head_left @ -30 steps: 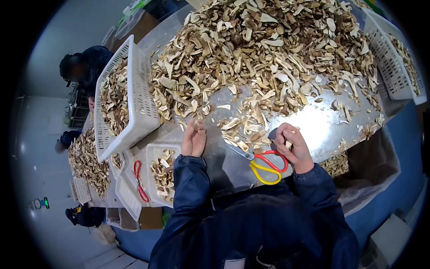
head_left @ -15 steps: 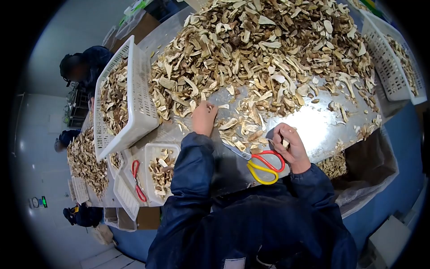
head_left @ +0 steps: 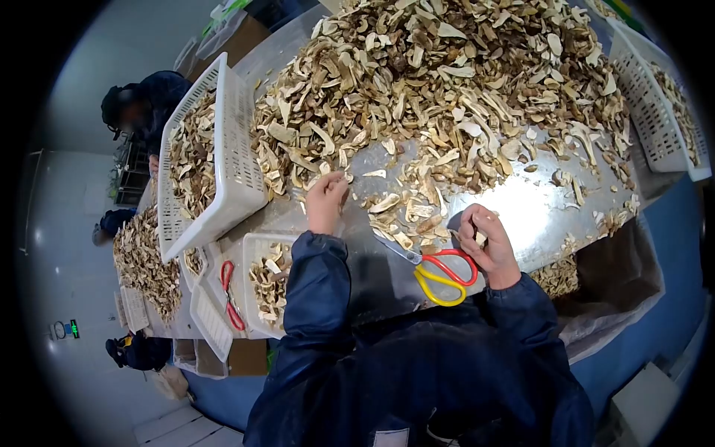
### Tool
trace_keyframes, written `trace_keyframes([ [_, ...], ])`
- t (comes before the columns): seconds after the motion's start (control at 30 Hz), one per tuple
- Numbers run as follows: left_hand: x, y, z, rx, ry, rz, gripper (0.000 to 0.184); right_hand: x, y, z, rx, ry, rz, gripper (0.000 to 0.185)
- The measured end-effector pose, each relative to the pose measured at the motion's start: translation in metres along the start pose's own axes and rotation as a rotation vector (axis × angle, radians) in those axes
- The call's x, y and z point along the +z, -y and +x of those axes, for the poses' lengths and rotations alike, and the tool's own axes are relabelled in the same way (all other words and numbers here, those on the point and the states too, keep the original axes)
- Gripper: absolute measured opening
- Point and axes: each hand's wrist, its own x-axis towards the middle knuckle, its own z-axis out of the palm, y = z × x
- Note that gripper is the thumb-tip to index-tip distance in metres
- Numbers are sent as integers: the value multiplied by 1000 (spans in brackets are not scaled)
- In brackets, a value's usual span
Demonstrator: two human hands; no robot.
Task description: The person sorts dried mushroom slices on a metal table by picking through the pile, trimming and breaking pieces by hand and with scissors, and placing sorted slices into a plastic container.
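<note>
My left hand is over the metal table at the near edge of the big heap of dried mushroom slices, its fingers pinched together; whatever is between them is too small to make out. To the right, my right hand is curled closed around a pale mushroom piece. Scissors with one red and one yellow handle lie on the table just left of my right hand, their blades beside a small group of slices. A lone pale slice rests right of my left hand.
A white basket of slices stands at left, another basket at far right. Near me are a white tray of pieces and red-handled scissors. A lined bin sits below the edge. A co-worker is at far left.
My left hand has moved forward from its palm-up pose to the heap's edge, then slightly back and left, its fingers now drawn together. My right hand has stayed nearly still.
</note>
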Motion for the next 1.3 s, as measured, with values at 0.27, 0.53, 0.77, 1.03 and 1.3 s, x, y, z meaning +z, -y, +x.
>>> trace_keyframes([
  [0.27,18,-9,3,174,78,146,16,4,1,1,-2,-21,-60,15],
  [0.53,85,-46,-68,-109,600,-505,5,37,3,3,80,-102,-420,11],
  [0.77,98,-54,-79,191,553,-5,14,48,7,-3,-27,-180,-694,16],
  [1.03,92,-48,-79,24,777,-170,12,39,3,-7,120,-28,-610,16],
  [1.3,79,-55,-64,475,198,642,44,26,15,-9,-87,-333,-1146,19],
])
